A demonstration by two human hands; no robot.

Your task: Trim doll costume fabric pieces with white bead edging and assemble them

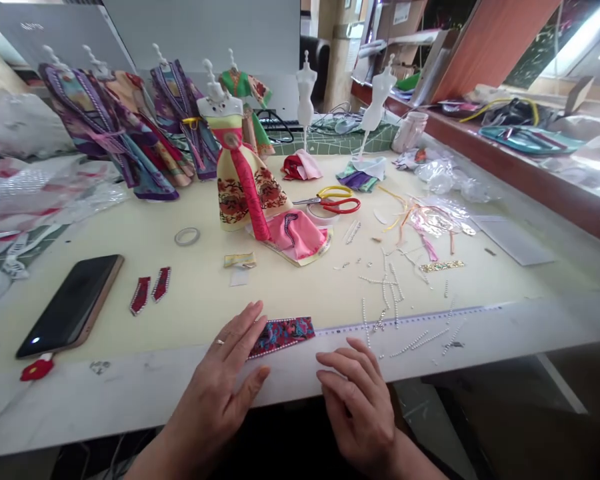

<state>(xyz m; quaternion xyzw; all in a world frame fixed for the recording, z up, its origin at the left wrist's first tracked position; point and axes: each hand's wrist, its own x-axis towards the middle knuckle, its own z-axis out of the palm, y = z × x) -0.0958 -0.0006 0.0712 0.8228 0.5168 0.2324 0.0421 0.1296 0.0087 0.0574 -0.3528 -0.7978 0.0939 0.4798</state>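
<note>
My left hand (225,373) lies with outstretched fingers over the left end of a dark red and blue patterned fabric strip (289,333). Bead trim lines the strip's long edges, and its left end is hidden under the fingers. To the right, my right hand (357,400) rests at the table's front edge, fingers loosely bent and apart, nothing visible in it. Just beyond it are loose white bead chains (393,293) and a ruler scale (410,321). Two small beaded red fabric pieces (150,291) lie farther left.
A dress form in a cream and pink gown (253,180) stands mid-table, near scissors (333,198). Several dressed forms (105,127) line the back left. A phone (73,303) lies at left, a tape roll (187,236) nearby, and plastic bags (440,217) at right.
</note>
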